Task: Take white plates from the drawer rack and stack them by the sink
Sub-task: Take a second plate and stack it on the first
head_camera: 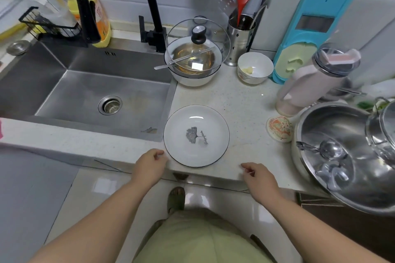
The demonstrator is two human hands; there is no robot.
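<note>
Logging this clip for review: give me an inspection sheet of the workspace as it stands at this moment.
Surface: pale speckled counter, bare around the plate.
Job's things: one white plate with a leaf print lies flat by the sink, near the counter's front edge; no drawer rack in view.
Clutter: lidded bowl, small bowl, utensil holder, pink tumbler, steel pot.
Grippers: left hand empty, fingers close beside the plate's rim; right hand empty, apart from the plate.
Cables: nothing seen.
Surroundings: black faucet, tiled floor.
</note>
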